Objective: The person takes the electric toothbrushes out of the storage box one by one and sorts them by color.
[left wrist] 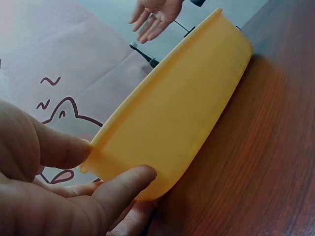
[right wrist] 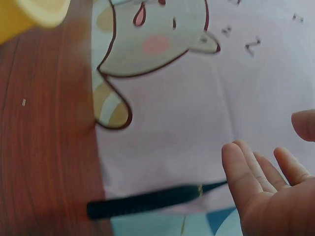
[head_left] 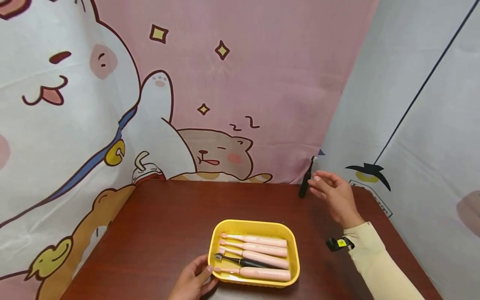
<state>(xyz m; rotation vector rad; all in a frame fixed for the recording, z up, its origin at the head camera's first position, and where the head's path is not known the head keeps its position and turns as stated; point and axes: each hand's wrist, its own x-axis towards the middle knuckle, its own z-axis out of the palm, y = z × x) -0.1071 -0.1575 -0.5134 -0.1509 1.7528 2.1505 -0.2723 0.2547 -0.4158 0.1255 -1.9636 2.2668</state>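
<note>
My left hand [head_left: 193,278] holds the near left corner of a yellow plastic basket [head_left: 253,223], with fingers on its rim and outer wall [left wrist: 172,103]. Inside lie several pink electric toothbrushes [head_left: 265,241] and a black one [head_left: 258,264], side by side with heads to the left. At the back right, another black electric toothbrush [head_left: 305,183] stands upright on its base, slightly tilted, head up. My right hand [head_left: 337,198] is just right of it, fingers extended and nothing held. The right wrist view shows that brush's handle [right wrist: 147,200] blurred, its head hidden behind the fingers [right wrist: 241,172].
The dark red wooden table [head_left: 165,225] ends at a pink cloth backdrop [head_left: 277,83] with cartoon animals. A white cloth [head_left: 423,137] borders the right side. On my right wrist sits a black camera strap [head_left: 339,243].
</note>
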